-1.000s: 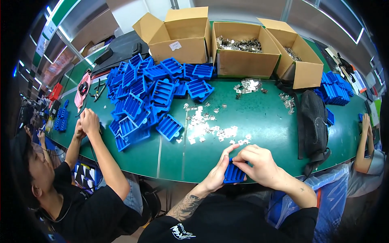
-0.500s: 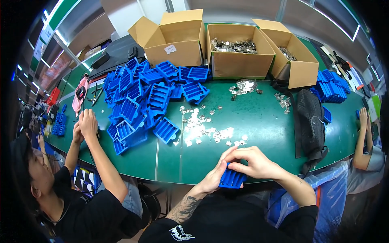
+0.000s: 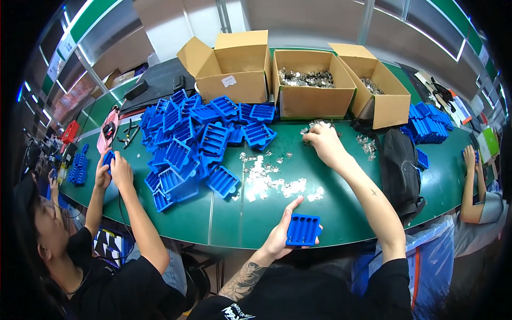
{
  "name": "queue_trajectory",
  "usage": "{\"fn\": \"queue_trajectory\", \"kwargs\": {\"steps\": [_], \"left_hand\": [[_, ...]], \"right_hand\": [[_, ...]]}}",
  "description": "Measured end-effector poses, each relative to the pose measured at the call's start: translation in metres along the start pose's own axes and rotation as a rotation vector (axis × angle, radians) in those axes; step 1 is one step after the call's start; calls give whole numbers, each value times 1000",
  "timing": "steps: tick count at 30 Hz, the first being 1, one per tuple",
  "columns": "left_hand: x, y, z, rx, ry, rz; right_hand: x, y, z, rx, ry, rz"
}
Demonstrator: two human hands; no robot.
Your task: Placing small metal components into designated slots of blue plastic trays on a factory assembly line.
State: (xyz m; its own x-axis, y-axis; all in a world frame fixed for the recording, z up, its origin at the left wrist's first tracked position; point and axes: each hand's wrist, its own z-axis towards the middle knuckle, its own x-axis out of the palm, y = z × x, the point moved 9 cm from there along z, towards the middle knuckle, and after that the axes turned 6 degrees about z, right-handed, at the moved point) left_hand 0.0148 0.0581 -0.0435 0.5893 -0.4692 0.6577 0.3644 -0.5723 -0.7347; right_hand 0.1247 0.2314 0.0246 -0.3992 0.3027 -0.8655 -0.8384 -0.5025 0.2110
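Observation:
My left hand [image 3: 278,238] holds a blue plastic battery holder [image 3: 303,230] near the table's front edge. Its slotted side faces up, with small metal pieces showing at the slot ends. Farther off, my right hand [image 3: 326,145] is stretched out over a small pile of shiny metal contact clips [image 3: 305,131]. Its fingers are bent down onto the clips; what the fingertips pinch is too small to make out. More metal clips [image 3: 261,178] lie scattered on the table between my hands and a large heap of blue battery holders [image 3: 213,140].
Cardboard boxes [image 3: 312,104] stand at the back, two containing metal parts. A black mesh bag [image 3: 401,168] lies on the green table [image 3: 266,224] at right, near stacked blue holders [image 3: 426,128]. Co-workers' hands [image 3: 114,169] work at left, another's [image 3: 472,160] at right.
My right hand has left the battery holder and reached away to the clip pile. The left hand keeps the holder, now more fully visible. The view has tilted slightly.

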Motion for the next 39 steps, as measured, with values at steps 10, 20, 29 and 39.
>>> {"fn": "queue_trajectory", "kwargs": {"steps": [10, 20, 29, 39], "left_hand": [[-4, -3, -1, 12, -31, -155], [-10, -6, 2, 71, -104, -167], [-6, -5, 3, 74, -91, -114], [-3, -7, 3, 89, -47, -36]], "right_hand": [[-44, 32, -15, 93, -81, 503], [-57, 103, -88, 143, 71, 771], [-56, 106, -91, 103, 12, 710], [-65, 115, -96, 32, 17, 577]]}}
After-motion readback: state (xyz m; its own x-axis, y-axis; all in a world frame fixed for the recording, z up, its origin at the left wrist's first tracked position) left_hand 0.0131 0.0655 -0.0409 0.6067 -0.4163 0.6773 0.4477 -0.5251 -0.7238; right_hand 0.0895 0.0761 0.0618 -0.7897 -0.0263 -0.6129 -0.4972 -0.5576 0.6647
